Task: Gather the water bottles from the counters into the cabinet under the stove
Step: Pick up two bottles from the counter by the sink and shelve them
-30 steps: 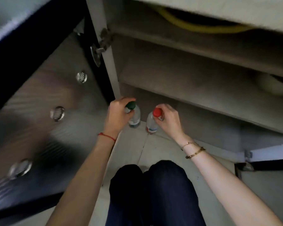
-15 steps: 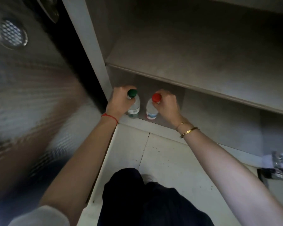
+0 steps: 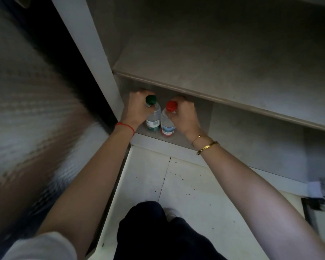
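Crouched at the open cabinet point(image 3: 223, 59), I have both bottles down on its bottom shelf point(image 3: 178, 140), close to the front edge at the left corner, under the middle shelf point(image 3: 214, 72). The green-capped bottle point(image 3: 154, 117) stands on the left, the red-capped bottle point(image 3: 167, 121) just beside it, the two bodies touching or nearly so; both look upright, bases on the shelf board. My guess at the placing: side by side against the left wall keeps the rest of the shelf free for more bottles, and the front edge is as far as I can reach without ducking under the middle shelf. My left hand point(image 3: 137, 107) is curled around the neck and shoulder of the green-capped bottle, cap showing above the knuckles. My right hand point(image 3: 184, 115) is curled the same way around the neck of the red-capped bottle. Holding high at the necks lets me lower each one straight down and steady it. Neither grip has let go yet. Red cord point(image 3: 125, 126) on left wrist, gold bracelets point(image 3: 206, 146) on right. Cabinet door point(image 3: 36, 109) swung open at left, blurred. Pale tiled floor point(image 3: 186, 184) below, my knees at the bottom of view
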